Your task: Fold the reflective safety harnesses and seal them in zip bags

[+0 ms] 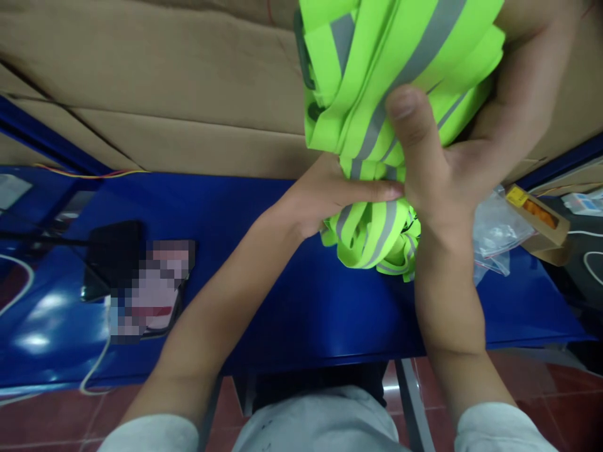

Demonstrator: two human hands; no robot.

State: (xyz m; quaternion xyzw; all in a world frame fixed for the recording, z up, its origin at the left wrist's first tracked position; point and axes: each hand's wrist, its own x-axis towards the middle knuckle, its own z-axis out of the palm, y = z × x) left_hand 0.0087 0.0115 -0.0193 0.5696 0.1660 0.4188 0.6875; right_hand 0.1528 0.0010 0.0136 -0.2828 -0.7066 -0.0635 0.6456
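- From where I stand, the straps (372, 119), bright green with grey stripes, are bunched in the person's two hands over the blue table (306, 307); whether their lowest loops touch it, I can't tell.
- The left hand (327, 191) grips the straps at their narrow waist, thumb laid across the front.
- The right hand (447, 157) clasps the straps higher up, thumb pressed on the near face; its fingers are mostly hidden.
- Cardboard (188, 141) stands behind the straps.
- Clear bags (499, 223) and a small open box (546, 229) lie to the straps' right.
- Left of the straps lie a pixelated pink item (157, 285), a black item (113, 248) and a white cable (97, 364).
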